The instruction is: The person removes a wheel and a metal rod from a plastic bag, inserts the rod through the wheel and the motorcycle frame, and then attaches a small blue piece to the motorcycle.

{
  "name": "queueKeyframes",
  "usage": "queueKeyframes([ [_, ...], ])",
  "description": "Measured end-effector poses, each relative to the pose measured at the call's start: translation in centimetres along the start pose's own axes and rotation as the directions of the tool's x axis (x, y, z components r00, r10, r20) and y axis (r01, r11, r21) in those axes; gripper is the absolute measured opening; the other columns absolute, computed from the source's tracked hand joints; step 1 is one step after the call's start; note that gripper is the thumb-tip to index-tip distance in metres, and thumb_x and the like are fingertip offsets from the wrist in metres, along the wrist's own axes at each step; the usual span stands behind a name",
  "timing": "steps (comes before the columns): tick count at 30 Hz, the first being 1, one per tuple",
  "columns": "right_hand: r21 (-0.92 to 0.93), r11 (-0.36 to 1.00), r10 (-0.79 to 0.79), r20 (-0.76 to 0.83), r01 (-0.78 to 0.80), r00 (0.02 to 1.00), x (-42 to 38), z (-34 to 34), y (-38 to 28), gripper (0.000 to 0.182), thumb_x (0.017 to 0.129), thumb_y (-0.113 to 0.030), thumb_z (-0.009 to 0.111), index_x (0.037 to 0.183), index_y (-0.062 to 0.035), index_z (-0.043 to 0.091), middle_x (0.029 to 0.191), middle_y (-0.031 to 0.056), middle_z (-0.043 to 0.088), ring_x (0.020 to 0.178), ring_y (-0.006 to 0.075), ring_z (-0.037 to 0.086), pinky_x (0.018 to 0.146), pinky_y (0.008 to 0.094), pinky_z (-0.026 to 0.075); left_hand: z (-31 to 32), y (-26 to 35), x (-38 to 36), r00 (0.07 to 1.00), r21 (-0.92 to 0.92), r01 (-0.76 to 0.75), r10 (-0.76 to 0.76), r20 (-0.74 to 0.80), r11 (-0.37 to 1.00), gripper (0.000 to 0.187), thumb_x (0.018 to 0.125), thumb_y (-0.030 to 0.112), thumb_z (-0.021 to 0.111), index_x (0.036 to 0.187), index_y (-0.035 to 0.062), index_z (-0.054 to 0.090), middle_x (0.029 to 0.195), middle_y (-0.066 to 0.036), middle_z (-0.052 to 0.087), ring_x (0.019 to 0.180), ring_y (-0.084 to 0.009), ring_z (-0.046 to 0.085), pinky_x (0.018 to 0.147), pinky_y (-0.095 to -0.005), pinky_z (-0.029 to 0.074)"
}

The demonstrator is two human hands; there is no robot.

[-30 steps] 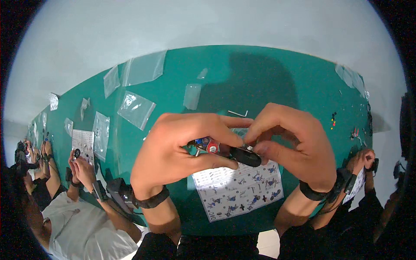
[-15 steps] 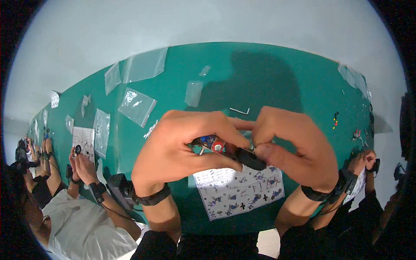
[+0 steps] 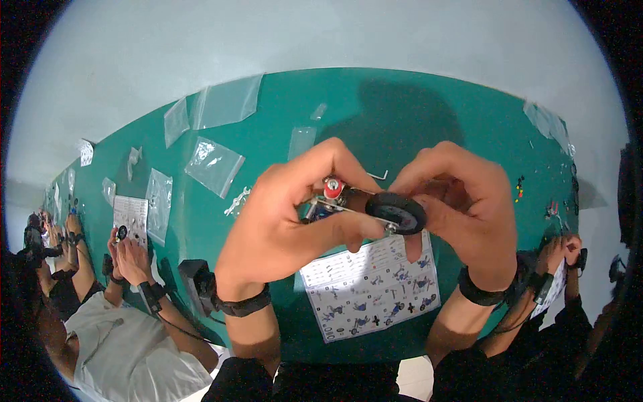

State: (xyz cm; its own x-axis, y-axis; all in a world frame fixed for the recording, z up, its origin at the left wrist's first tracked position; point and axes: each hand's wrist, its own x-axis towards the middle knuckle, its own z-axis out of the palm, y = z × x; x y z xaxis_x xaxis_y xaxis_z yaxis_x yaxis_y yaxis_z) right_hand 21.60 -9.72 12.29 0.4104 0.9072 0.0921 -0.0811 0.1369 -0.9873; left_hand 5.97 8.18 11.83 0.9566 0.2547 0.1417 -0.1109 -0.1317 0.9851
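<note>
My left hand (image 3: pixel 271 218) is closed around a small metal model vehicle (image 3: pixel 323 206) with blue parts and a red round piece (image 3: pixel 333 187). A black wheel (image 3: pixel 396 213) sits at the model's right end, beside a thin silver bar. The thumb and fingers of my right hand (image 3: pixel 472 211) pinch the wheel's right edge. Both hands are above a printed instruction sheet (image 3: pixel 375 291) with step pictures. Just beyond my fingers lies an L-shaped hex key (image 3: pixel 380 177), partly covered. My palms hide much of the model.
Clear plastic bags (image 3: pixel 214 166) lie across the green table (image 3: pixel 335 94). Silver parts (image 3: pixel 239 201) are left of my left hand. Small yellow and black pieces (image 3: pixel 519 189) lie at right. A co-worker's hands (image 3: pixel 130 258) hold a wheel at left; another person's hands (image 3: pixel 561 251) are at right.
The model has turned in my hands, so the wheel now shows its face and the red piece sits higher. My left hand has shifted slightly up and right, covering part of the hex key.
</note>
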Motion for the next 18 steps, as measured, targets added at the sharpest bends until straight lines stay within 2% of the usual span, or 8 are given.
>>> queueKeyframes([
  [1,0.017,1.000,0.004,0.000,-0.004,1.000,0.0,0.0,0.0,0.007,0.101,0.001,0.072,0.104,0.0048,0.067,0.098,0.0108,0.069,0.077,0.0134,0.072,0.053,0.0225,0.054,0.0,0.1,0.0,0.998,-0.052,0.056,-0.056,0.000,0.997,0.024,0.092,0.001,0.086,0.107,0.0002,0.067,0.090,-0.007,0.074,0.076,-0.0122,0.072,0.067,-0.0268,0.052],
  [4,0.070,0.996,0.049,-0.015,-0.048,0.999,0.1,0.2,-0.3,0.009,0.100,-0.001,0.074,0.104,0.0043,0.068,0.095,0.0104,0.069,0.078,0.0127,0.070,0.054,0.0217,0.053,0.0,-0.5,0.1,0.997,-0.234,0.080,-0.076,0.025,0.969,0.022,0.095,0.002,0.083,0.107,-0.0006,0.066,0.089,-0.007,0.071,0.074,-0.0118,0.070,0.065,-0.0267,0.051],
  [7,0.033,0.999,0.039,-0.028,-0.038,0.999,0.2,0.2,0.0,0.012,0.100,-0.006,0.076,0.103,0.0026,0.068,0.095,0.0094,0.068,0.078,0.0115,0.067,0.059,0.0216,0.052,-0.1,-0.5,0.2,0.996,-0.297,0.085,-0.073,0.049,0.951,0.019,0.097,0.002,0.080,0.107,-0.0014,0.065,0.090,-0.007,0.071,0.074,-0.0121,0.069,0.065,-0.0264,0.051],
  [11,-0.001,0.999,0.048,-0.003,-0.048,0.999,0.1,0.0,-0.3,0.017,0.101,-0.014,0.078,0.103,0.0003,0.069,0.097,0.0074,0.065,0.079,0.0109,0.062,0.065,0.0226,0.050,0.0,-1.4,0.4,0.996,-0.365,0.006,0.027,0.084,0.931,0.017,0.098,0.002,0.078,0.108,-0.0026,0.065,0.092,-0.008,0.072,0.074,-0.0123,0.069,0.064,-0.0265,0.051],
  [14,0.002,1.000,0.005,-0.004,-0.005,1.000,0.0,0.2,-0.2,0.022,0.101,-0.019,0.079,0.103,-0.0003,0.069,0.097,0.0065,0.061,0.080,0.0113,0.058,0.067,0.0237,0.047,0.4,-2.4,0.5,0.992,-0.376,-0.079,0.110,0.061,0.923,0.017,0.098,0.002,0.078,0.109,-0.0030,0.066,0.093,-0.009,0.073,0.073,-0.0122,0.069,0.064,-0.0264,0.051],
  [18,-0.036,0.996,-0.082,-0.011,0.081,0.997,0.0,0.6,0.0,0.027,0.103,-0.025,0.079,0.102,-0.0004,0.069,0.097,0.0063,0.060,0.083,0.0120,0.055,0.068,0.0245,0.044,0.5,-2.9,0.7,0.986,-0.404,-0.119,0.156,0.061,0.907,0.019,0.097,0.002,0.079,0.110,-0.0030,0.066,0.095,-0.010,0.073,0.072,-0.0120,0.068,0.062,-0.0262,0.051],
])
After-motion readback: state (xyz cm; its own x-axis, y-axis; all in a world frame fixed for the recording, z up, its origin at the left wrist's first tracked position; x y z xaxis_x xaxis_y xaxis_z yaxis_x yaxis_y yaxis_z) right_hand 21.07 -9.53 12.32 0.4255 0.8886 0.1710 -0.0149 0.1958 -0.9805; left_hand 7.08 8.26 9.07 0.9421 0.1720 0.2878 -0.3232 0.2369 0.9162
